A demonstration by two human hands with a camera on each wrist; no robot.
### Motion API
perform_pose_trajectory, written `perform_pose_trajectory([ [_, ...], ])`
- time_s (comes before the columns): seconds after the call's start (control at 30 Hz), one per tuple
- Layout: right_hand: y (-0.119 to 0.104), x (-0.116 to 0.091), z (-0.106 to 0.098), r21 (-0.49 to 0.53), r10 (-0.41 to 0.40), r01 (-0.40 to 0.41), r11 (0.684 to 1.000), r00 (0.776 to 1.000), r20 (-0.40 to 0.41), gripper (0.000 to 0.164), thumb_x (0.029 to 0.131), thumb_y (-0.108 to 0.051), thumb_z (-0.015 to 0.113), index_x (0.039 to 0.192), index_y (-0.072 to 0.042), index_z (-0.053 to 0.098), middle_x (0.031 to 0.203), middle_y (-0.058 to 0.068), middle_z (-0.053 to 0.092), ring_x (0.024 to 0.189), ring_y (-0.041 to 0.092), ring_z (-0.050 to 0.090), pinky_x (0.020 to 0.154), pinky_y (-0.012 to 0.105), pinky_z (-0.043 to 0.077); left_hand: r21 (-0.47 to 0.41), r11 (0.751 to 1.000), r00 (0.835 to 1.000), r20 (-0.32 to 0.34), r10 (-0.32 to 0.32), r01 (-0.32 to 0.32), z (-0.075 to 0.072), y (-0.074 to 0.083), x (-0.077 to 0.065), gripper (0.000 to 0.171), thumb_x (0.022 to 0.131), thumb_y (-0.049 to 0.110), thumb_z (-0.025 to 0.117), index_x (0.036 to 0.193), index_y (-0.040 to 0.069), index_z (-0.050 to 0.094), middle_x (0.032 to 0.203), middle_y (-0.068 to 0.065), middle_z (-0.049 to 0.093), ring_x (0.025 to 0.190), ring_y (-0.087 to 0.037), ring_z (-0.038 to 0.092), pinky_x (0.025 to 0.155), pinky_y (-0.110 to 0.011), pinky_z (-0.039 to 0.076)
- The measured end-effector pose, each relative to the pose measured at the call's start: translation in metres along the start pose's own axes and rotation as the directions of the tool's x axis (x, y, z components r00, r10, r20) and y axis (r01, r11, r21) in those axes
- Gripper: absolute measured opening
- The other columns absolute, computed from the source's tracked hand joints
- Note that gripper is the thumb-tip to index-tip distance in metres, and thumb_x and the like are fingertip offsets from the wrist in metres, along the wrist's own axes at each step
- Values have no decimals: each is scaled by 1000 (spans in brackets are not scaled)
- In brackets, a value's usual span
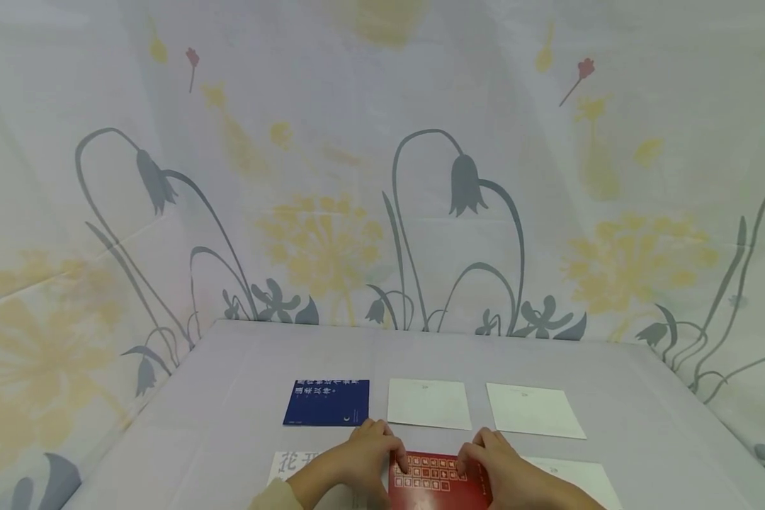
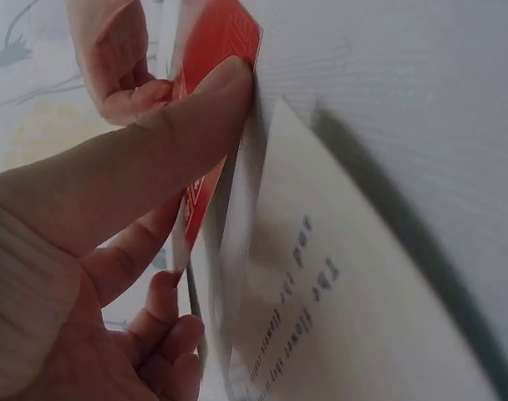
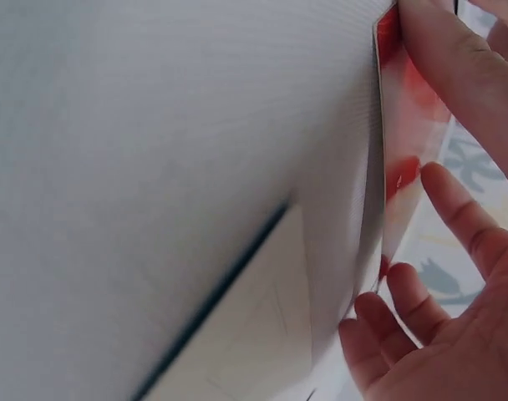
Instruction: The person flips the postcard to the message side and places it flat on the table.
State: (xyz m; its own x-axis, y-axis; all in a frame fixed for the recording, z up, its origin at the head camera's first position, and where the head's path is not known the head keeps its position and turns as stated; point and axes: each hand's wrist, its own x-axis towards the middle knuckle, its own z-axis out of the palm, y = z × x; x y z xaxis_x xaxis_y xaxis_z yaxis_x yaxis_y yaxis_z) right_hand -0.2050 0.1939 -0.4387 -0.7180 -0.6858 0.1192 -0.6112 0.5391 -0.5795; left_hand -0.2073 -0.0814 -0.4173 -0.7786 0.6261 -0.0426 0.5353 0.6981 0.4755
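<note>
A red card (image 1: pixel 438 489) with rows of small white-framed characters lies between both hands at the near middle of the table. My left hand (image 1: pixel 366 460) holds its left edge; in the left wrist view the thumb (image 2: pixel 225 88) is on one side and the curled fingers on the other. On the opposite edge my right hand (image 1: pixel 506 471) grips the card, and in the right wrist view its thumb (image 3: pixel 454 58) lies along the edge with fingertips against the shiny red face (image 3: pixel 408 100). Partly behind the left hand is a white card with grey characters (image 1: pixel 288 464).
In the back row lie a dark blue card (image 1: pixel 327 404) with white writing and two white cards, one in the middle (image 1: pixel 428 404) and one at right (image 1: pixel 535 411). Another white card (image 1: pixel 580 478) is partly hidden by the right hand. A flower-printed cloth (image 1: pixel 370 177) hangs behind the table.
</note>
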Motion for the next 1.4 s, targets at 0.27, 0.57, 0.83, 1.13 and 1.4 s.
perform_pose_trajectory([
  [0.27,-8,1,-4,278,124,-118,953,992,-3,50,63,-19,87,100,-12,54,102,7,32,89,21,49,66,23,53,-292,955,995,-66,-79,57,4,3,-2,49,47,-4,86,84,17,61,90,2,34,77,-6,41,64,-17,43],
  [0.57,-16,-7,-6,318,308,-250,914,940,-146,30,69,2,76,92,-7,58,99,9,45,72,18,50,59,23,49,-558,827,969,-162,-185,65,8,0,-5,46,53,-12,82,90,11,67,88,-3,48,69,-12,53,59,-22,50],
  [0.83,-17,-11,-10,472,395,-273,838,901,-181,35,79,-7,73,108,1,55,91,8,56,73,21,55,60,27,54,-753,656,949,-169,-266,50,5,-5,-9,44,65,-11,75,103,9,66,101,-4,62,79,-21,62,67,-35,55],
  [1.13,-28,-10,-17,622,493,-256,740,835,-242,63,81,-10,71,129,5,33,87,13,65,72,27,63,61,35,56,-867,496,928,-224,-298,-50,-3,-6,-7,47,75,-7,70,118,0,52,99,-11,64,81,-24,65,66,-38,56],
  [1.4,-30,-10,-19,642,566,-273,716,766,-304,33,84,-10,68,107,7,53,89,12,60,70,25,63,62,33,56,-866,500,909,-228,-347,-27,-1,-4,-8,26,81,1,70,105,-4,60,87,-7,63,78,-20,65,66,-36,56],
])
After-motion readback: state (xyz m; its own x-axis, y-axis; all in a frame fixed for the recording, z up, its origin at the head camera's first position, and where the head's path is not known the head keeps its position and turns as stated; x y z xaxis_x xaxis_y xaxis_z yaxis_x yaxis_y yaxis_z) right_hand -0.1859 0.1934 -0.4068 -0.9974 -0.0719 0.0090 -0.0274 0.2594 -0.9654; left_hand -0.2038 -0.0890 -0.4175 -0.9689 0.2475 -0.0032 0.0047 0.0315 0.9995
